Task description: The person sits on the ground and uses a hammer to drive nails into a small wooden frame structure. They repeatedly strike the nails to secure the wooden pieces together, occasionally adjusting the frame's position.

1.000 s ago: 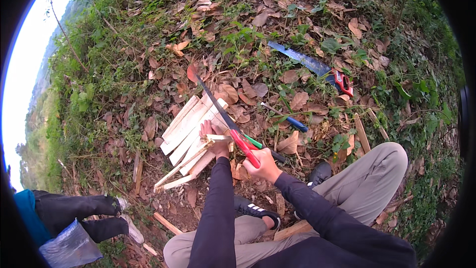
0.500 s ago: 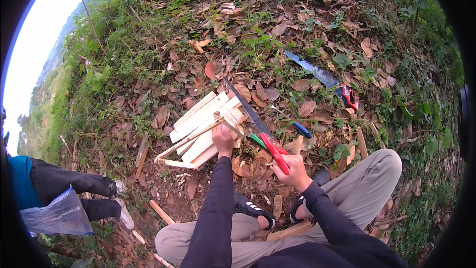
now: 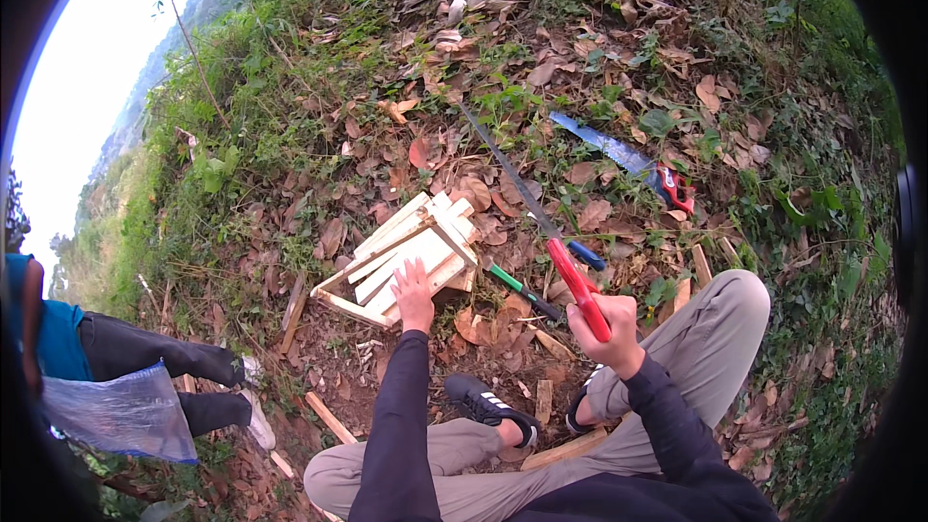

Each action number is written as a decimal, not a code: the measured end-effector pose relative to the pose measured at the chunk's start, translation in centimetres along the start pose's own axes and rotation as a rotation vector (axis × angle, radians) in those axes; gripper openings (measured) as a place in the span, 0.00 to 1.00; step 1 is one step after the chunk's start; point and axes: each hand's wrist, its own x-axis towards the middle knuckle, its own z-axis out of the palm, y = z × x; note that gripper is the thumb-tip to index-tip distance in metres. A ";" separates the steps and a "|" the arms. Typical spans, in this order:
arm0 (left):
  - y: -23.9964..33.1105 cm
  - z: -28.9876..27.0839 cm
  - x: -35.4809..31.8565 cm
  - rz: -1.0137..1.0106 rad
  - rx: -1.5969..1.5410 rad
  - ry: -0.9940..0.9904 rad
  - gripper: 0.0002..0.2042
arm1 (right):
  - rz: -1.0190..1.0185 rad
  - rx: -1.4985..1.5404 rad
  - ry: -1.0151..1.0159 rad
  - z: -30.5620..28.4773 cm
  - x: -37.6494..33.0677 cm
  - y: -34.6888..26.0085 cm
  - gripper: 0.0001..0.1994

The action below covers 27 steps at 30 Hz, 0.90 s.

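My left hand (image 3: 414, 302) lies with fingers spread on a box-like frame of pale wooden slats (image 3: 382, 275), holding nothing. Thin strips make up the frame's near edges, with flat slats lying behind and within it. In my right hand (image 3: 611, 331) is the red handle of a handsaw (image 3: 527, 198). Its long dark blade points up and away, to the right of the wood and apart from it. Between the frame and my right hand, a green-handled tool (image 3: 522, 290) lies on the leaves. A blue-handled tool (image 3: 586, 254) lies partly behind the saw.
Another saw (image 3: 614, 150), with a bluish blade and red-and-black handle, lies farther right. Wood offcuts (image 3: 553, 343) are scattered among dry leaves. My bent legs and shoes (image 3: 491, 408) frame the near ground. At left stands a person (image 3: 145, 343) with a clear plastic bag (image 3: 121, 414).
My left hand has let go of the strip at the frame's corner and now lies open on the slats. My right hand has moved the saw right, away from the wood.
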 end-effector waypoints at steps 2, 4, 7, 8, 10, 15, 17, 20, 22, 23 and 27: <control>-0.9 -0.2 0.5 0.066 0.001 0.009 0.36 | -0.022 0.009 0.001 -0.3 0.5 -0.3 0.07; -2.7 -0.8 1.4 0.146 -0.025 0.048 0.35 | -0.024 0.033 0.014 -0.5 0.7 -0.8 0.06; -5.8 -3.1 3.7 0.205 -0.136 0.120 0.32 | -0.048 0.052 0.027 -0.5 0.5 -0.8 0.05; -7.6 -4.0 4.5 0.192 -0.188 0.137 0.32 | -0.068 0.076 0.045 -0.2 0.5 -0.9 0.06; -9.3 -7.6 6.8 0.185 -0.387 0.124 0.28 | -0.098 0.099 0.089 -0.2 0.6 -1.0 0.07; -14.6 -17.8 9.6 0.192 -0.481 0.024 0.22 | -0.070 0.083 0.081 -0.5 0.7 -1.5 0.06; -13.7 -23.2 9.4 0.179 -0.507 -0.018 0.20 | -0.062 0.076 0.102 -0.7 0.6 -1.5 0.06; -14.1 -27.7 8.1 0.147 -0.552 -0.118 0.19 | -0.036 0.076 0.109 -0.7 0.4 -1.5 0.06; -13.7 -27.8 7.0 0.157 -0.612 -0.141 0.19 | -0.025 0.078 0.108 -0.8 0.1 -1.2 0.06; -13.2 -27.3 6.4 0.157 -0.637 -0.154 0.19 | -0.008 0.084 0.100 -0.7 0.1 -1.3 0.06; -10.1 -22.1 4.9 0.199 -0.585 -0.179 0.18 | -0.018 0.103 0.113 -0.5 0.3 -1.8 0.07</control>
